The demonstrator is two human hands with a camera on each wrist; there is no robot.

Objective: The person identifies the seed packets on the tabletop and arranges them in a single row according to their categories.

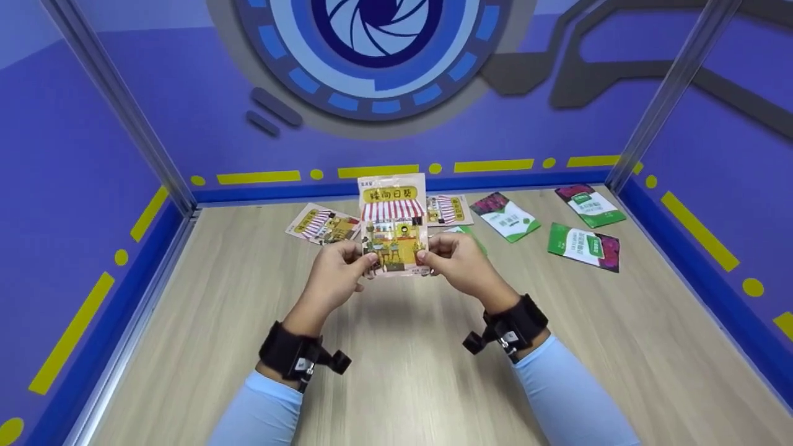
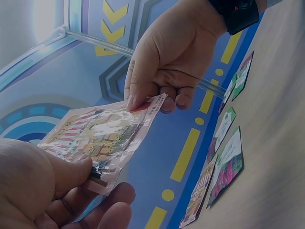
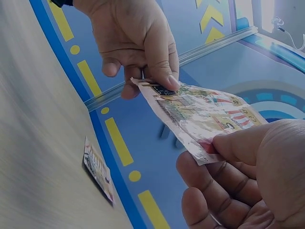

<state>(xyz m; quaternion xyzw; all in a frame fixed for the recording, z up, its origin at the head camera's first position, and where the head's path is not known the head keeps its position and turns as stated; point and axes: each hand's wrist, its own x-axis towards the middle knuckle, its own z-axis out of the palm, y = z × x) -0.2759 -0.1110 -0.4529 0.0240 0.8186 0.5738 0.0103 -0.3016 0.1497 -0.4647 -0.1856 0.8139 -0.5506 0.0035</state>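
Observation:
A pink seed packet [image 1: 393, 226] with a striped awning and a shop scene is held up off the table, its printed front toward the head camera. My left hand [image 1: 337, 272] pinches its lower left edge, thumb on the front and fingers behind. On the opposite lower edge, my right hand [image 1: 461, 263] pinches it the same way. Both wrist views show the packet [image 2: 105, 131] stretched between the two thumbs, its plastic shiny and slightly creased.
Behind the hands lie a pink packet [image 1: 323, 224] at left and another pink packet [image 1: 455, 210], partly covered. Green-and-white packets with magenta flowers lie to the right: one near the middle [image 1: 505, 217], one at back right [image 1: 590, 205], one before it [image 1: 583, 248]. Another green packet [image 1: 474, 238] is mostly hidden.

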